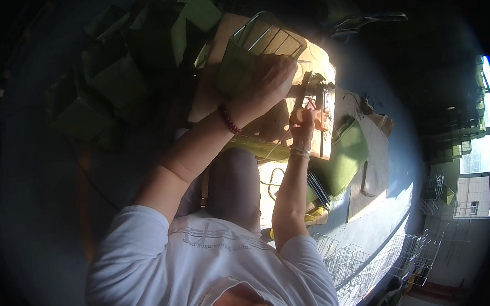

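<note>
My left hand [275,79], with a dark beaded bracelet at its wrist, is closed at the near side of a wire basket [269,39]. Green fabric [234,71] covers part of this basket; my fingers hide the exact grip. To the right, my right hand [303,122] is closed beside a metal fixture [314,90] with upright bars. Strong sunlight and the fingers hide what it holds. Both hands are over a tan work board [206,103], which has a sunlit right side.
Green fabric boxes [121,72] are heaped at the left. A green piece [346,153] and a flat brown board [369,183] lie right of the work board. Wire racks [345,263] stand on the floor at lower right. A cord [274,180] hangs near my knees.
</note>
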A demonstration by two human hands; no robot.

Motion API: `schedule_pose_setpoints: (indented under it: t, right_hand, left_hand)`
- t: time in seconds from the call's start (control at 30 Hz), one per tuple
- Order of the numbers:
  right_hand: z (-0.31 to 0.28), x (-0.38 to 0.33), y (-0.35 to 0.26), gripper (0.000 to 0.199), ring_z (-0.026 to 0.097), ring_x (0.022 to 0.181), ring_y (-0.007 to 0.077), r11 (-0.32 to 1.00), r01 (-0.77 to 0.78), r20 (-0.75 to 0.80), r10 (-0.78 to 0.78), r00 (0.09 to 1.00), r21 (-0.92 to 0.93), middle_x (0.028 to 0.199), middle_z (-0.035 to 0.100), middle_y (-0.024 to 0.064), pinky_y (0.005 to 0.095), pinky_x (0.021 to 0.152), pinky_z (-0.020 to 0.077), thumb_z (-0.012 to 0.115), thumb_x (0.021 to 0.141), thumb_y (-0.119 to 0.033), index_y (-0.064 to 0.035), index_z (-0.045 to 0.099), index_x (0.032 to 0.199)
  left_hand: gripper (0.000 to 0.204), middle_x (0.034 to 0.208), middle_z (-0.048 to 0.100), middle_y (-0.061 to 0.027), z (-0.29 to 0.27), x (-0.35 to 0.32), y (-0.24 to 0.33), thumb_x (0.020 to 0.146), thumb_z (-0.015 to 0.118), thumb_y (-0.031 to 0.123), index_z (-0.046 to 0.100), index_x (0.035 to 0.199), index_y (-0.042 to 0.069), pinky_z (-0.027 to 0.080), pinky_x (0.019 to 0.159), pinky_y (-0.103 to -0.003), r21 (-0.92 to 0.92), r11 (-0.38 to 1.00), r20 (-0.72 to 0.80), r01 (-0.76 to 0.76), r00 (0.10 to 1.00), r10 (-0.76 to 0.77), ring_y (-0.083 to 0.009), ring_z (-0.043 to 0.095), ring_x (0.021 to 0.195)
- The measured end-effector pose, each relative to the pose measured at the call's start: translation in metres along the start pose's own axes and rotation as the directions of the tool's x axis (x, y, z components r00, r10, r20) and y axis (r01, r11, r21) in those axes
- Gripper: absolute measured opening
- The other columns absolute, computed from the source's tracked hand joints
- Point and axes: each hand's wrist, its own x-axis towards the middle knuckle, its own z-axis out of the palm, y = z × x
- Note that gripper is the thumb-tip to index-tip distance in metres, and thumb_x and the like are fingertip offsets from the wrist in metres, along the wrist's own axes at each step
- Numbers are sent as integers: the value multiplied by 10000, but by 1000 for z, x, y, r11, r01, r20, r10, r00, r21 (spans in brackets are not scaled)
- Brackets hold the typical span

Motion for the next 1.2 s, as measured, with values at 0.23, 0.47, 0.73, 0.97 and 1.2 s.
schedule_pose_setpoints:
  t: [0.23, 0.47, 0.73, 0.97, 1.2]
  right_hand:
    - [-38, -57, -17, 371, 614, 944, 267, 981, 97, 244, -137, 960, 168, 1201, 587, 128, 418, 752, 552, 619, 889, -173, -64, 517, 1228]
    - [-37, -60, -49, 469, 377, 1330, 296, 967, 116, 274, -177, 945, 225, 1411, 404, 172, 383, 1082, 366, 515, 933, -194, -33, 396, 1358]
    - [38, -103, -91, 412, 529, 1163, 353, 931, 355, 304, -315, 899, -84, 1161, 579, 181, 484, 1059, 394, 603, 844, 0, 29, 456, 1228]
    - [91, -185, -105, 412, 581, 1085, 344, 856, 453, 567, -251, 785, -248, 1064, 604, 180, 482, 1009, 417, 636, 824, -112, 46, 484, 1173]
    - [71, -235, -79, 318, 551, 895, 157, 494, 370, 436, 20, 900, -787, 987, 612, 65, 304, 834, 434, 654, 819, -124, -11, 587, 1108]
  left_hand:
    - [265, 866, 655, -122, -40, 63, -32, 853, 642, 278, 667, 873, 15, 509, 752, -375, -43, 953, 171, 300, 942, -289, -259, 626, 888]
    - [413, 1126, 627, -148, -5, 78, -129, 795, 656, 323, 630, 1080, 26, 502, 853, -434, 136, 853, 547, 505, 679, -489, -331, 595, 1047]
    - [80, 793, 649, -191, 6, 68, -98, 775, 592, 98, 626, 806, 33, 526, 666, -462, 107, 943, 278, 316, 901, -334, -380, 635, 802]
    - [360, 813, 659, -196, -35, 41, -25, 817, 602, 153, 590, 1144, 4, 523, 669, -441, -15, 910, 206, 415, 892, -403, -352, 645, 790]
    - [565, 1123, 631, -177, -62, 19, -27, 821, 599, 175, 430, 1338, 24, 505, 718, -376, -167, 924, 308, 343, 909, -281, -308, 650, 772]
